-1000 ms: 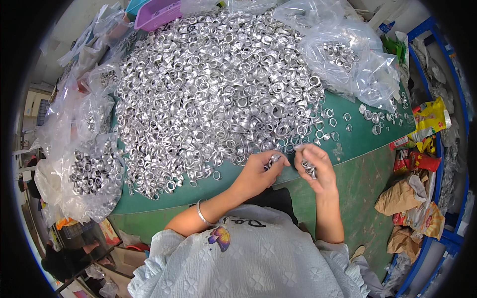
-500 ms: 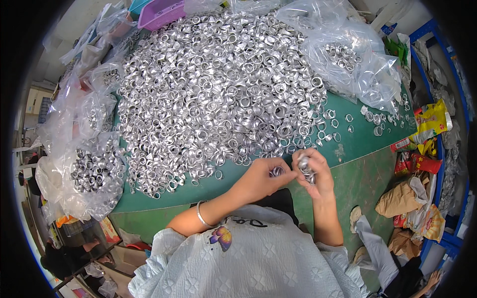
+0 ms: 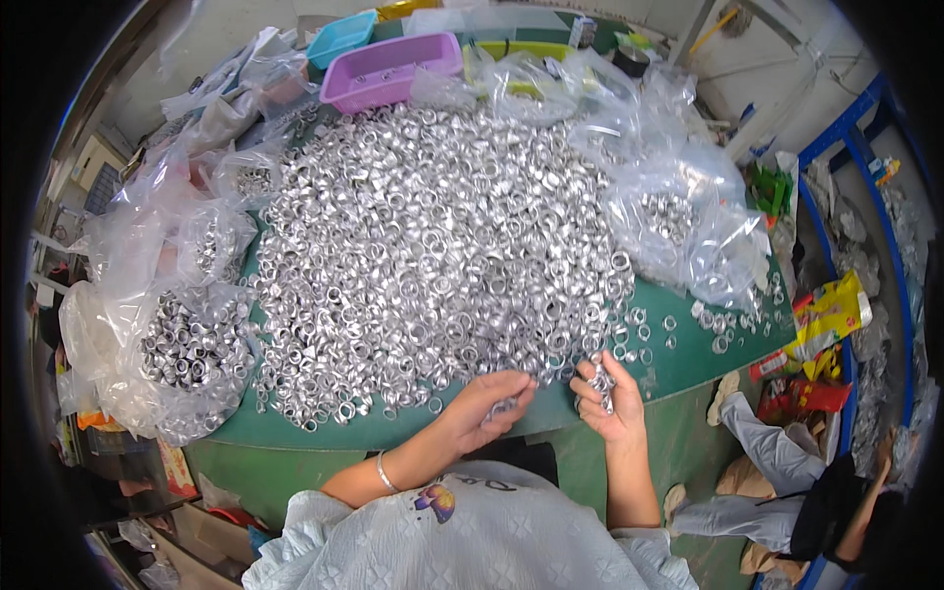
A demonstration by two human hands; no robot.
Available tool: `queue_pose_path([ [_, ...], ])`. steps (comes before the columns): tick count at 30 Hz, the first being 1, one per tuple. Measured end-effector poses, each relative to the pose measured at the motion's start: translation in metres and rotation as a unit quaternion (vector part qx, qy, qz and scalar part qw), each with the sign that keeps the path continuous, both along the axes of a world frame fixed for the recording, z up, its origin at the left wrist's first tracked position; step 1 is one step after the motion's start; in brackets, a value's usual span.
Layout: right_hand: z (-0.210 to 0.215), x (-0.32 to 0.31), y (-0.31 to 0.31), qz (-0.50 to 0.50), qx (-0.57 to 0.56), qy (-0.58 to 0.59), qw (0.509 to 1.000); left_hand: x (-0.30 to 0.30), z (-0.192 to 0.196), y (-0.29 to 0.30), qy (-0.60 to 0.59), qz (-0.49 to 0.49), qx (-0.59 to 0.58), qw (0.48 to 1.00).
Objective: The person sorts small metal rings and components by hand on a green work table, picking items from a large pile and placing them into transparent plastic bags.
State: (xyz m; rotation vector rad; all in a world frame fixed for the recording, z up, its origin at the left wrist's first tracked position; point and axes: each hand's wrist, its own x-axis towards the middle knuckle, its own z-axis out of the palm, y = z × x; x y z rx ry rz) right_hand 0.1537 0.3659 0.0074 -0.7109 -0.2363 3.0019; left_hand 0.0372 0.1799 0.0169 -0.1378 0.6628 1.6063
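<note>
Rings (image 3: pixel 603 388) are held in the finger-curled L hand (image 3: pixel 489 407) & R hand (image 3: pixel 615 409), w/ ring pile (image 3: pixel 433 246) spread just far of both, L nearer its middle.

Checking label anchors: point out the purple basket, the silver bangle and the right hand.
Purple basket (image 3: pixel 377 95), head view: front wall.
Silver bangle (image 3: pixel 383 472), head view: outer band.
Right hand (image 3: pixel 617 405), head view: middle of the hand.

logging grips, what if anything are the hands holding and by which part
The right hand holds a cluster of silver rings and the left hand some more, both in a cupped grip. Which part of each ring is gripped cannot be told.
</note>
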Motion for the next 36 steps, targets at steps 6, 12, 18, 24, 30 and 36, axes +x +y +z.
queue_pose_path([
  [6, 0.051, -0.102, 0.057, 0.098, 0.132, -0.004, 0.986, -0.019, 0.003, -0.026, 0.066, 0.049, 0.01, 0.997],
  [12, 0.096, -0.287, 0.137, -0.009, 0.229, 0.047, 0.972, -0.044, 0.011, -0.043, 0.103, 0.106, -0.011, 0.989],
  [18, 0.071, -0.393, 0.186, -0.095, 0.389, -0.014, 0.916, -0.064, 0.013, -0.052, 0.119, 0.156, -0.036, 0.98],
  [24, 0.039, -0.4, 0.147, 0.041, 0.937, -0.112, 0.328, -0.074, 0.015, -0.056, 0.135, 0.174, -0.056, 0.974],
  [30, 0.032, -0.368, 0.117, 0.066, 0.975, -0.123, 0.17, -0.081, 0.02, -0.048, 0.134, 0.169, -0.072, 0.974],
  [36, 0.038, -0.369, 0.133, 0.1, 0.955, -0.078, 0.268, -0.082, 0.022, -0.045, 0.131, 0.176, -0.08, 0.972],
])
